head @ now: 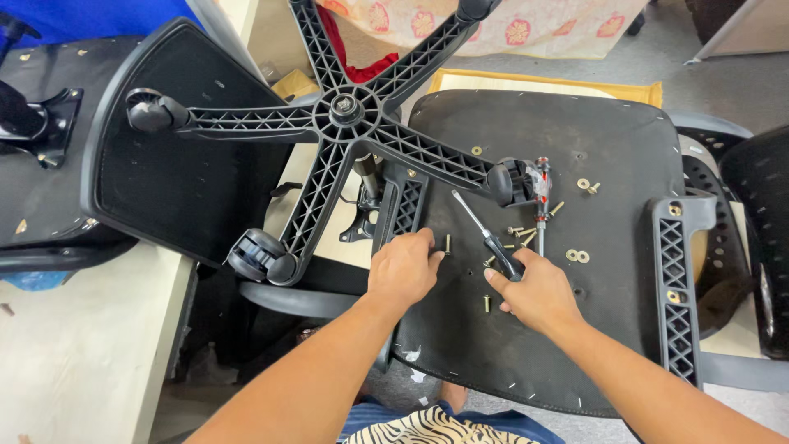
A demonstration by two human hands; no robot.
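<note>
Upturned black seat base [592, 156]: left hand [403, 267] pinches a bolt [448, 243], right hand [538, 292] grips a screwdriver [485, 234].

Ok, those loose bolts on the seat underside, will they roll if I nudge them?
Probably. The bolts are small with round shanks and lie loose on the smooth seat underside, so a nudge from the right hand could roll them in short arcs. They look light, and likely scatter if the seat tilts.

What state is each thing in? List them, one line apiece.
Chair seat: upside down, underside up.
Star base: lying across the seat, castors in the air.
Screwdriver: gripped by the right hand.
Left hand: on the armrest bracket.
Bolts: loose on the seat.
</note>
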